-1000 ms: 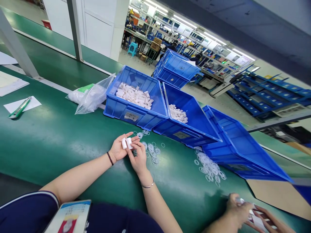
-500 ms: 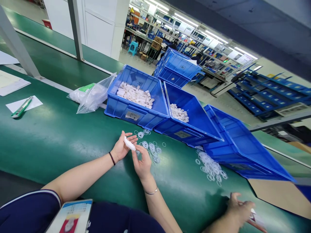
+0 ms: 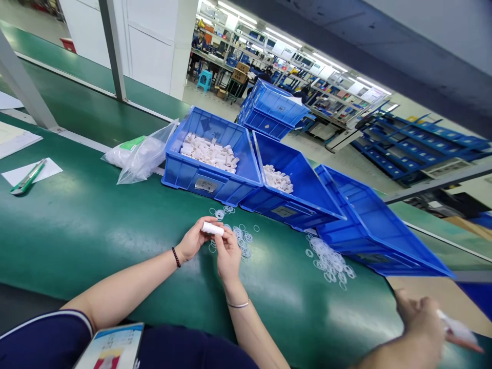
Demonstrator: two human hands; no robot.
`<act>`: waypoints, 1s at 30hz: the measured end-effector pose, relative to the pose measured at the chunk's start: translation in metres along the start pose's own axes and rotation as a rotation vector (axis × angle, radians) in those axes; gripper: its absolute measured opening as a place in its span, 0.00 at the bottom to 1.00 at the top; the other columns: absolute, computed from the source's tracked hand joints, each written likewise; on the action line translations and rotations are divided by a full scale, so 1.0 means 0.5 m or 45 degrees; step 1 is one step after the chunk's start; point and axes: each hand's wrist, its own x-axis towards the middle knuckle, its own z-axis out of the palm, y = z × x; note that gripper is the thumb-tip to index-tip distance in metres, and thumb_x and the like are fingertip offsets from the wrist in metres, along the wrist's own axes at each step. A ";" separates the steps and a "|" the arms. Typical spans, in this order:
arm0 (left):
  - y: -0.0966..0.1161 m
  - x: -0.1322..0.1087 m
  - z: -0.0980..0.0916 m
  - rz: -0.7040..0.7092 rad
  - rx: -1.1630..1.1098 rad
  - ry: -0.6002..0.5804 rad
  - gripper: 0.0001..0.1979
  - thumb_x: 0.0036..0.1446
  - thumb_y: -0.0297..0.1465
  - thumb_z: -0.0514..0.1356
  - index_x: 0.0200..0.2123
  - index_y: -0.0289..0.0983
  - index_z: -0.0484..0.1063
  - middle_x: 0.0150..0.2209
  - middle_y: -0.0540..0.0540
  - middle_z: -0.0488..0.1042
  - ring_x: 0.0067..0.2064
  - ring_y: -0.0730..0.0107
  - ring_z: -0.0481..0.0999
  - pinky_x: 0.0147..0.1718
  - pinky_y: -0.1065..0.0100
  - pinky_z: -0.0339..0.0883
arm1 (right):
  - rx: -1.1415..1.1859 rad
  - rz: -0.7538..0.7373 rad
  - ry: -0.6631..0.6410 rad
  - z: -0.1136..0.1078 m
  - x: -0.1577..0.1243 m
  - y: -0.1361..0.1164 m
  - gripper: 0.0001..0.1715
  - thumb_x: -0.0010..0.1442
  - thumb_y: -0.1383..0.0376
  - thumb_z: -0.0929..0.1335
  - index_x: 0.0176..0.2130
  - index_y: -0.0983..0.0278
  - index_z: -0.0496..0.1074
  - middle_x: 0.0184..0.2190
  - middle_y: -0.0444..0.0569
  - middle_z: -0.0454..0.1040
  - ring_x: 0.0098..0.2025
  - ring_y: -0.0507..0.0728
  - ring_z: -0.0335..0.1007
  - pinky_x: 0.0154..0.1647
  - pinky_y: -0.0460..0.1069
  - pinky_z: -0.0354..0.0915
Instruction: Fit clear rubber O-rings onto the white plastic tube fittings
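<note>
Left hand [image 3: 193, 240] and right hand [image 3: 229, 254] grip a white cylinder [image 3: 212, 229].
Long axis crosswise, right end slightly lower; smooth, probably plastic.

Left arm [image 3: 126, 292] slants in from lower left, right arm [image 3: 251, 328] up from lower middle. Left hand [image 3: 192, 242] half-curled, fingers pointing right. Right hand [image 3: 229, 259] pinching, thumb [image 3: 220, 244] raised. Hands close together, contact unclear.

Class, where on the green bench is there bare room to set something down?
Bare: green bench between the knife and left hand, and between the right forearm and large ring pile. Crowded: that pile and the scattered rings before the blue bins.
</note>
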 end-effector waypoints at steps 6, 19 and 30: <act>-0.001 -0.007 -0.003 -0.011 0.202 0.007 0.30 0.60 0.51 0.55 0.57 0.37 0.63 0.54 0.37 0.73 0.52 0.56 0.73 0.51 0.56 0.66 | -0.246 -0.119 0.003 -0.058 0.033 -0.021 0.13 0.64 0.57 0.67 0.38 0.64 0.73 0.50 0.57 0.67 0.51 0.59 0.67 0.44 0.52 0.70; -0.006 0.014 -0.026 0.019 0.718 0.173 0.26 0.51 0.48 0.64 0.44 0.34 0.69 0.40 0.42 0.76 0.39 0.64 0.76 0.45 0.59 0.69 | -1.723 0.103 0.360 -0.516 0.168 0.016 0.05 0.54 0.67 0.67 0.30 0.67 0.73 0.41 0.62 0.70 0.45 0.67 0.65 0.45 0.58 0.65; -0.011 0.027 -0.046 0.255 1.087 0.187 0.21 0.52 0.46 0.61 0.42 0.37 0.71 0.43 0.40 0.76 0.47 0.57 0.75 0.50 0.56 0.66 | -1.450 -0.156 0.018 -0.380 0.150 0.049 0.23 0.65 0.55 0.62 0.53 0.66 0.69 0.57 0.59 0.67 0.61 0.63 0.58 0.62 0.58 0.57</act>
